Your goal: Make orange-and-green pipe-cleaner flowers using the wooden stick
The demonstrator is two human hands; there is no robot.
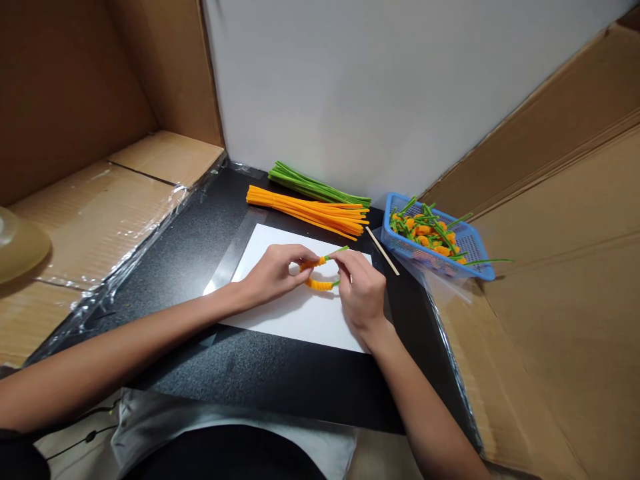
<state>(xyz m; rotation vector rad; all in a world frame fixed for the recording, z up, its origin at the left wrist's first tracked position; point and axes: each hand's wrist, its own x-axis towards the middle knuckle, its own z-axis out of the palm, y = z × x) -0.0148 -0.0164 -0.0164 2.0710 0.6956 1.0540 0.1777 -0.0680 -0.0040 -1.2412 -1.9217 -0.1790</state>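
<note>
The upper orange coil (pixel 320 262) lies between the two hands, its long axis running across the person's view and rising slightly to the right, where a green stem (pixel 339 252) comes out. The left hand (pixel 275 272) is nearer the coil, its thumb and index finger closed in a pinch on the orange part. The right hand (pixel 364 287) is nearer the stem, its fingers curled and nearly closed; whether they grip the stem cannot be told. A lower orange coil (pixel 320 286) hangs or lies just below, on the person's side, also with a green end to the right; any join between the coils is hidden. Beneath is a white sheet (pixel 300 327) on the black tabletop (pixel 240 373). Beyond it lie orange strips (pixel 305 210) and green strips (pixel 320 187), with a thin stick (pixel 383 251) and a blue basket (pixel 470 245) to the right.
</note>
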